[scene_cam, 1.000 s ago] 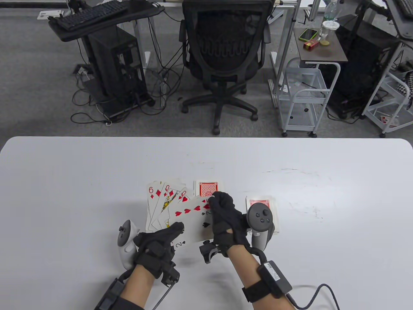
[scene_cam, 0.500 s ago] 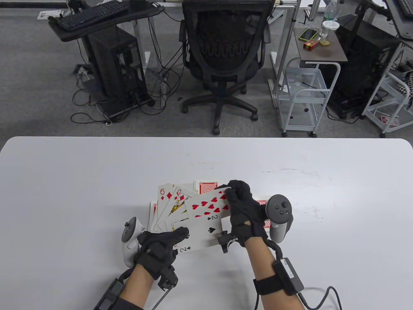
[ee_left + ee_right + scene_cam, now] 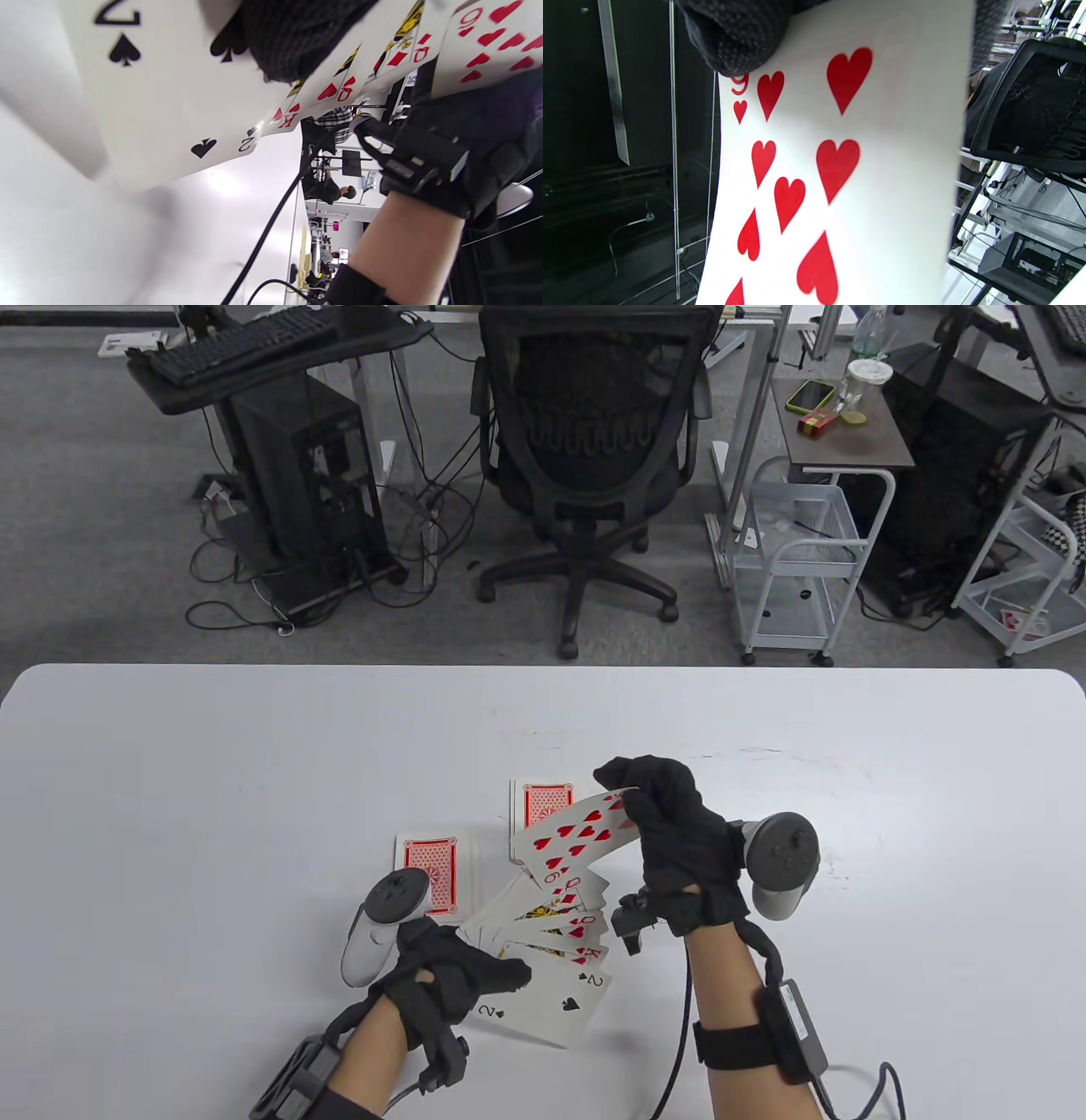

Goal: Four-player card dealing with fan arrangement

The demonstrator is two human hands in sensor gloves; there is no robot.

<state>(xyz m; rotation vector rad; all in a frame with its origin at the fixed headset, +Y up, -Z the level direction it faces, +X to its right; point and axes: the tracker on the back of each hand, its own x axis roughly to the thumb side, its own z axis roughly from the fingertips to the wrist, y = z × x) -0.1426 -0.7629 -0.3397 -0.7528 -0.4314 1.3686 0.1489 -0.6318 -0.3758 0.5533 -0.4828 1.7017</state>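
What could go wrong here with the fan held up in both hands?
1. The left hand grips the fan only at its lower corner, over the two of spades; a loose grip could let cards slide out.
2. The right hand pinches just the nine of hearts by its top edge; pulling further may bend it or separate it from the fan.

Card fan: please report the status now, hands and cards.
Left hand grips card fan at its base, two of spades in front. Right hand pinches nine of hearts by its top corner. Two face-down piles on table, nothing obstructing.
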